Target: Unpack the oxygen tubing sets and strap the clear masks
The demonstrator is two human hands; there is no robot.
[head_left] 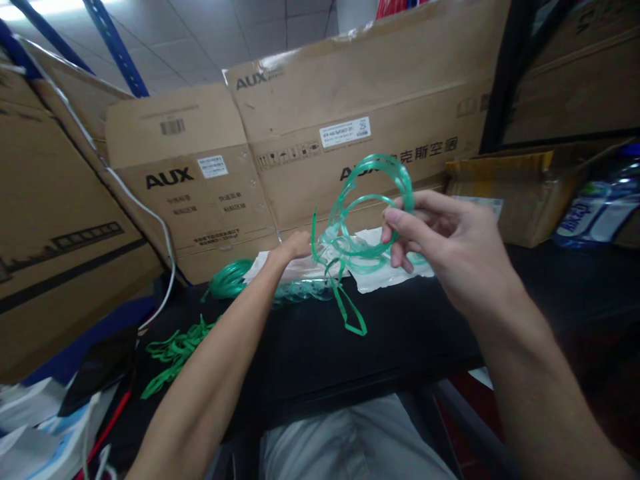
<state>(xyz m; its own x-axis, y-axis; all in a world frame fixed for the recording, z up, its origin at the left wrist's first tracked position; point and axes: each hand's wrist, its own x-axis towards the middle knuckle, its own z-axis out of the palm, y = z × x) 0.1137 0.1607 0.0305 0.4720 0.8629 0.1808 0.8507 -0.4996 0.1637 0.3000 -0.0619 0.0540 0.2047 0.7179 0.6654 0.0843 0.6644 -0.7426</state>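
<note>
My right hand [433, 227] pinches a coil of translucent green tubing [373, 163] between thumb and fingers, raised above the black table. A green tie strip [350, 313] with a loop dangles from the coil's lower left side. My left hand [299, 245] reaches to the back of the table, by white paper and clear plastic packaging [305, 290]. Its fingers are blurred and mostly hidden, so I cannot see whether they grip anything. Another green coil [229, 280] lies left of that hand. A tangle of green strips [177, 350] rests near my left forearm.
Large cardboard boxes [300, 133] stand upright behind the black table [320, 367]. At the right are an open carton [520, 207] and a blue bottle [597, 210]. A white cable [150, 200] hangs at the left, above white boxes [35, 407].
</note>
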